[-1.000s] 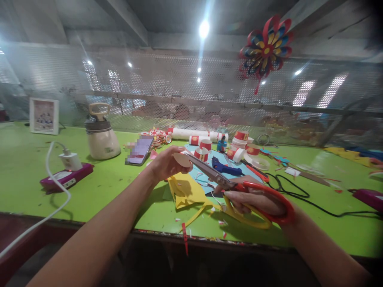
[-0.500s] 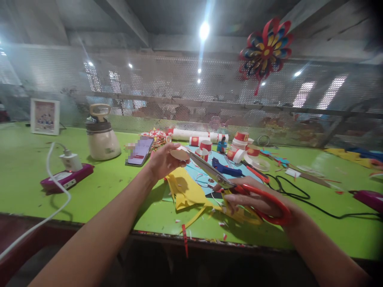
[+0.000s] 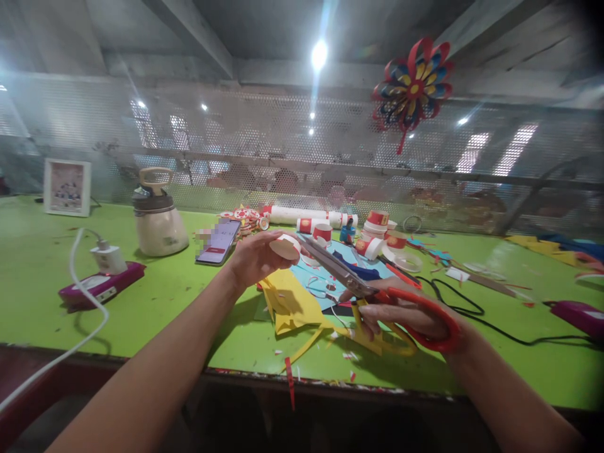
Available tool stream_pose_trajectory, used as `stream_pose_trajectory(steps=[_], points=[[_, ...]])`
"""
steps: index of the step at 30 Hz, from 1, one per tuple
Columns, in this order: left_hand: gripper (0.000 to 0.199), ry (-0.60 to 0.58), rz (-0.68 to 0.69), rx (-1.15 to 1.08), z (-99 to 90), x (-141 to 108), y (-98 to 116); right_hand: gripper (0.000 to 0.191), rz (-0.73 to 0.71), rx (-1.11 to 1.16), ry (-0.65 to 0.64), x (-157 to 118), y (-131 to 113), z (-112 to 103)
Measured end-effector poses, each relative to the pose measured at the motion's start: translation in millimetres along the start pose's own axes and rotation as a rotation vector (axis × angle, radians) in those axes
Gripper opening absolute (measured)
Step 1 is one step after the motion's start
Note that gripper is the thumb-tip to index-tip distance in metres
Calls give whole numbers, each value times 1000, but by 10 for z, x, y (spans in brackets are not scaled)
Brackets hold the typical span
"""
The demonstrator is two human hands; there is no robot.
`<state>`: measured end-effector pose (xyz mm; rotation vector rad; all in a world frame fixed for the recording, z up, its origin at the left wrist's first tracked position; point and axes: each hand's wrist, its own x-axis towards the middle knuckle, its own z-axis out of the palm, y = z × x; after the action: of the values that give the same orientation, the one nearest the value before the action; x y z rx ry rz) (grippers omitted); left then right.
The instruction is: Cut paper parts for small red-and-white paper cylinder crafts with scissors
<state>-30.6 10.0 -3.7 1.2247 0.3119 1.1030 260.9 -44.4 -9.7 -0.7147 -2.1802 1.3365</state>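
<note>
In my left hand [image 3: 257, 257] is a small round white paper disc [image 3: 285, 247], pinched at its left side. My right hand [image 3: 394, 314] is wrapped round the red handles of large scissors [image 3: 340, 267]. The tips of the blades point left and reach the disc's right edge; whether they touch it I cannot tell. Below the hands lies a crumpled yellow paper piece [image 3: 292, 305], over light blue sheets [image 3: 325, 280]. A dark blue tool [image 3: 358, 267] rests just behind the scissors.
Red and white paper cups [image 3: 370, 245], a white roll [image 3: 306, 217] and a phone [image 3: 218, 242] lie behind the hands. At left are a beige kettle [image 3: 160, 226] and a purple power strip [image 3: 106, 283]. A black cable [image 3: 500, 333] runs right.
The disc has tilted and shows more of its white face, with my left hand turned slightly. The scissors have shifted a little, and the whole view has moved slightly.
</note>
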Motion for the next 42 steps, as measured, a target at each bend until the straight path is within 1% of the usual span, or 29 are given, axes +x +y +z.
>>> stream_pose_trajectory(steps=[3, 7, 12, 17, 21, 25, 31, 37, 42], points=[[28, 23, -15, 14, 13, -10, 9, 25, 30, -7, -9, -13, -6, -14], [29, 4, -40, 52, 23, -19, 29, 19, 66, 8, -32, -25, -16, -17], [30, -11, -50, 110, 13, -20, 38, 33, 76, 69, -65, -14, -6, -7], [30, -54, -24, 143, 12, -15, 33, 26, 66, 132, -65, -5, 20, 10], [29, -74, -23, 163, 7, -5, 29, 28, 76, 211, -63, -8, 51, 33], [30, -99, 4, 167, -3, 4, 22, 27, 97, 304, -61, -7, 88, 58], [31, -116, -17, 146, 3, 7, 11, 26, 100, 383, -67, 7, 76, 83], [35, -138, 16, 130, -10, 7, -7, 34, 95, 397, -85, 17, 68, 94], [37, -150, -9, 121, -13, 3, -20, 37, 79, 392, -95, 27, 92, 106]])
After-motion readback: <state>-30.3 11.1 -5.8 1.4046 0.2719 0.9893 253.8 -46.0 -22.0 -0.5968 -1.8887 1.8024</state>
